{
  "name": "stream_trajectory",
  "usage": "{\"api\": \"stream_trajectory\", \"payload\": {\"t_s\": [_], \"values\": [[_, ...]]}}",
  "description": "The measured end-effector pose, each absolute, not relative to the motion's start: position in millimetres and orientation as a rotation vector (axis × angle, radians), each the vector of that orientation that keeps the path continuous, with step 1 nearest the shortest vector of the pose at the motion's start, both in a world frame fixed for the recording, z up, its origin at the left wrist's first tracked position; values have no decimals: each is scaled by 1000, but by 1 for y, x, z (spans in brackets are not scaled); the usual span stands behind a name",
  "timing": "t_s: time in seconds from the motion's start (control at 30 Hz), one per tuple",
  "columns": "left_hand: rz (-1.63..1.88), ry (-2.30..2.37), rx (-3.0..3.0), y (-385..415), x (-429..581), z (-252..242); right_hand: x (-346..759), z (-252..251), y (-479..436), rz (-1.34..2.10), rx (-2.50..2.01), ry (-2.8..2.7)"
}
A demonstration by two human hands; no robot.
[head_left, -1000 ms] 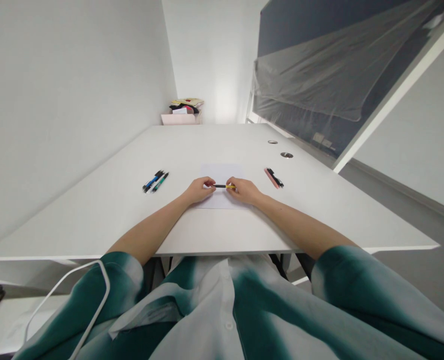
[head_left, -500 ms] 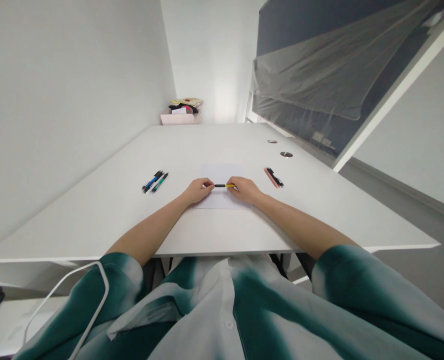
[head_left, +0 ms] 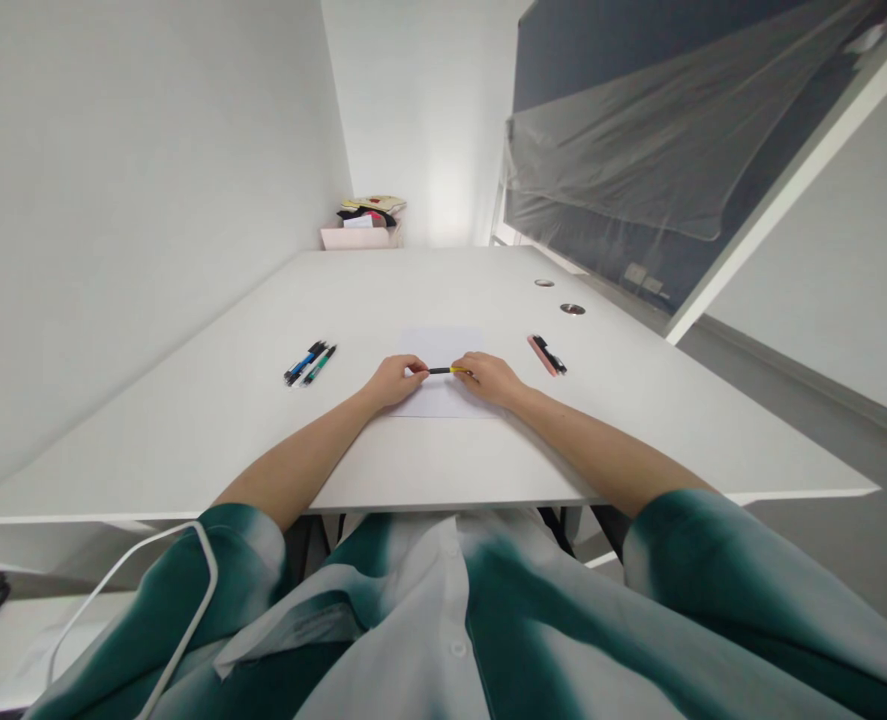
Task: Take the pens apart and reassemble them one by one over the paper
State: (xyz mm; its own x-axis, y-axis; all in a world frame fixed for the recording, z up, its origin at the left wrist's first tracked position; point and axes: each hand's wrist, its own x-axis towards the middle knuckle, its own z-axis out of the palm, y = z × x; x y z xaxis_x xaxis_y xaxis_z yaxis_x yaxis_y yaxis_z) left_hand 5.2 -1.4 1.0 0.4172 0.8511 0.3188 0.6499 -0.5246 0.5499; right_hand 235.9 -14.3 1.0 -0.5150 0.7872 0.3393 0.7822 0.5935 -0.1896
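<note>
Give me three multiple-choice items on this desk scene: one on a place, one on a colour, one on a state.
1. Where do the blue and green pens lie relative to the sheet of white paper?
A. On it
B. To its left
C. To its right

2. What colours show on the pen between the left hand and right hand?
A. Black and yellow
B. Red and white
C. Only blue

3. What state is that pen in?
A. Untouched
B. Upright in one hand
C. Held level by both hands

1: B, they lie apart, left of the sheet.
2: A, black toward the left hand, yellow toward the right.
3: C, each hand grips one end.
</note>
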Motion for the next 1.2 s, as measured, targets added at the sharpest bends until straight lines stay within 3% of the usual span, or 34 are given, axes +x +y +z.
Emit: {"api": "stream_trajectory", "payload": {"t_s": [0.73,0.83,1.03,1.2], "values": [[809,1348,2408,1,2,-1,242,2,-9,186,-1415,-2322],[776,1403,2494,2,-2,0,253,4,-2,354,-1407,-2197],[669,1437,2670,0,0,3,264,10,5,1073,-1104,-1684],[691,1378,2733,-10,13,6,249,20,-4,1283,-912,-1271]]}}
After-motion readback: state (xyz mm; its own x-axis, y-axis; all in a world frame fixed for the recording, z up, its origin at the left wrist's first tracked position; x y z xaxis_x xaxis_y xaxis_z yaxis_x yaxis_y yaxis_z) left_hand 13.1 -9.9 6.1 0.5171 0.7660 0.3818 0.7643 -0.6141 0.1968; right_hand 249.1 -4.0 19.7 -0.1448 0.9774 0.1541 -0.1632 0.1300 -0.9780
